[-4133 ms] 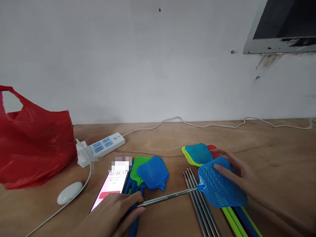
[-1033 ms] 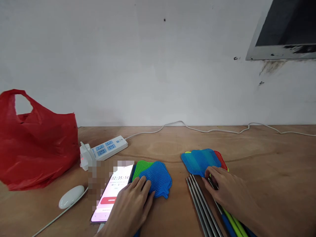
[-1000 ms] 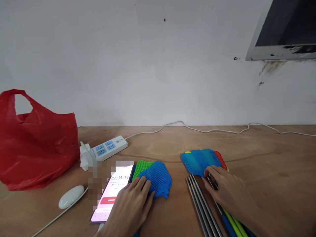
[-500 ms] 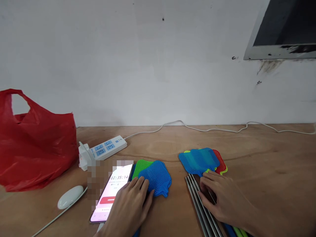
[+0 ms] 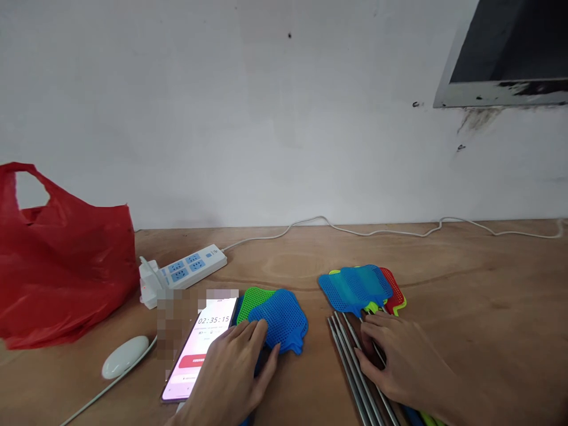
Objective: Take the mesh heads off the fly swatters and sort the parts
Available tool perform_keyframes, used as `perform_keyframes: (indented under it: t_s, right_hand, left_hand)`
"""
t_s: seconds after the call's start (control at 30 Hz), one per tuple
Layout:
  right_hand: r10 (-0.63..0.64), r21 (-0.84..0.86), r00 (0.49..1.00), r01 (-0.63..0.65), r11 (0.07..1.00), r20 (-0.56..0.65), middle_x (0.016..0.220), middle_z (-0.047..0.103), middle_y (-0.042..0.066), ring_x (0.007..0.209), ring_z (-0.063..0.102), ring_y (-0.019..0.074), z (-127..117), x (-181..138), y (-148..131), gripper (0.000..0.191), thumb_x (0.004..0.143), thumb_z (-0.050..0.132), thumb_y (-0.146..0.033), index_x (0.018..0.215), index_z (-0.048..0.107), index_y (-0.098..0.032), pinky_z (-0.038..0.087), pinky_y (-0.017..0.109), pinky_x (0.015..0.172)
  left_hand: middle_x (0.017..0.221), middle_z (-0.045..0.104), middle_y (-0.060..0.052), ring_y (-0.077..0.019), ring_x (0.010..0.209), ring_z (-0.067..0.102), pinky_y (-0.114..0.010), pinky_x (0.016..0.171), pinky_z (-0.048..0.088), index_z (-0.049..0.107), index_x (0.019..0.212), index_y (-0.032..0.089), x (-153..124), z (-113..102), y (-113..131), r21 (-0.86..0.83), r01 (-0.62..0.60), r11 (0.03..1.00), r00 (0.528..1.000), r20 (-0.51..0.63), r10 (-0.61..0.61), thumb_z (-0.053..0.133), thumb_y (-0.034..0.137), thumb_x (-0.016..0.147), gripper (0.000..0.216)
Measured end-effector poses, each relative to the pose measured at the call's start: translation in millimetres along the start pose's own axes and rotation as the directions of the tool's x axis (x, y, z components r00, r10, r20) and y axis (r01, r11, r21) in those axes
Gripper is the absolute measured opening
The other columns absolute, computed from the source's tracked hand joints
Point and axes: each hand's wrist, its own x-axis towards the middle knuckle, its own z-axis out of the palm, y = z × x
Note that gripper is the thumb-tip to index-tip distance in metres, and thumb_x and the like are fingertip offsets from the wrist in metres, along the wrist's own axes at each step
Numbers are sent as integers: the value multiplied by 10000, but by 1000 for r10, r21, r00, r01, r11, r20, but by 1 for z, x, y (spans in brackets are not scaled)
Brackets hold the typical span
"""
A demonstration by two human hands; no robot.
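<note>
My left hand (image 5: 235,370) lies over the lower left edge of a blue fly swatter head (image 5: 284,316), its fingertips touching the mesh and its thumb spread away. A green swatter head (image 5: 255,299) shows partly beneath the blue one. My right hand (image 5: 399,352) is curled over slim metal rods (image 5: 352,367), with thumb and fingers about one of them; the exact grip is partly hidden. Past its fingertips lies a stack of swatter heads, blue (image 5: 355,290) on top, with red (image 5: 394,293) and yellow-green edges showing. Blue and yellow-green handles (image 5: 430,419) show below my right wrist.
A lit phone (image 5: 202,349) lies left of my left hand. Behind it is a white power strip (image 5: 195,266), its cord (image 5: 377,232) running along the wall. A white oval device (image 5: 125,357) and a red plastic bag (image 5: 75,272) are at the left.
One metal rod has spread apart from the others beside my right thumb. My left thumb has shifted slightly, and the view has moved a little. Both hands stay in nearly the same places.
</note>
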Motion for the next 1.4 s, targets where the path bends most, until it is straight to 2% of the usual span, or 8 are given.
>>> perform_keyframes:
  t_s: [0.27, 0.43, 0.6, 0.73, 0.87, 1.0, 1.17, 1.4]
  right_hand:
    - [74, 60, 997, -76, 995, 27, 662, 613, 25, 662, 598, 204, -1, -1, -4, 184, 685, 600, -159, 562, 473, -211, 373, 310, 607]
    - [226, 271, 964, -256, 928, 139, 547, 538, -21, 536, 499, 151, -8, 6, 0, 198, 694, 602, -200, 538, 481, -217, 312, 282, 537]
    - [271, 613, 911, -410, 675, 311, 496, 450, -44, 500, 411, 126, -11, 14, 9, 207, 706, 617, -258, 525, 526, -213, 273, 267, 499]
    - [359, 802, 880, -446, 397, 311, 506, 397, -58, 501, 341, 102, -13, 16, 7, 265, 686, 691, -357, 532, 541, -202, 242, 252, 486]
    - [409, 887, 820, -459, 52, 401, 474, 381, -81, 426, 309, 72, -17, 16, 4, 350, 675, 755, -492, 620, 580, -195, 201, 215, 415]
    - [397, 902, 811, -402, -158, 431, 471, 464, -69, 370, 348, 59, -17, 16, 6, 335, 713, 769, -492, 710, 640, -183, 211, 178, 348]
    - [391, 883, 800, -349, -313, 455, 584, 620, 6, 475, 503, 100, -18, 16, 3, 342, 762, 761, -510, 760, 707, -172, 377, 173, 375]
    - [404, 904, 820, -294, -310, 405, 657, 695, 46, 561, 585, 126, -17, 14, -6, 341, 742, 812, -491, 815, 753, -163, 462, 178, 430]
  left_hand:
    - [542, 444, 73, -102, 415, 434, -237, 446, 262, 371, 720, 237, -7, -1, 2, -296, 31, 955, 997, -57, -50, 446, 260, 982, 273]
    - [567, 379, 89, -84, 439, 364, -210, 446, 260, 349, 722, 237, -6, -4, 5, -424, 39, 905, 993, -86, -83, 517, 255, 946, 281]
    - [571, 379, 95, -88, 454, 374, -205, 448, 283, 402, 755, 236, -6, -7, 7, -520, 40, 853, 996, -51, -78, 544, 263, 929, 227]
    - [601, 440, 84, -95, 469, 399, -214, 458, 305, 448, 807, 238, -9, -11, 12, -561, 70, 825, 996, -8, -90, 542, 260, 908, 140]
    - [605, 502, 77, -99, 472, 432, -209, 462, 335, 492, 849, 237, -8, -12, 14, -604, 74, 794, 997, 27, -73, 542, 248, 908, 77]
    - [669, 608, 49, -124, 570, 562, -208, 539, 433, 577, 930, 237, -4, -9, 13, -712, 125, 691, 992, 89, -88, 599, 310, 929, 77]
    - [828, 716, -2, -171, 746, 654, -243, 673, 502, 669, 1020, 240, -3, -6, 13, -826, 275, 492, 961, 240, -135, 656, 379, 903, 182]
    - [696, 651, 6, -151, 619, 585, -230, 561, 428, 726, 999, 229, -4, -1, 16, -837, 354, 417, 935, 322, -149, 638, 425, 904, 235]
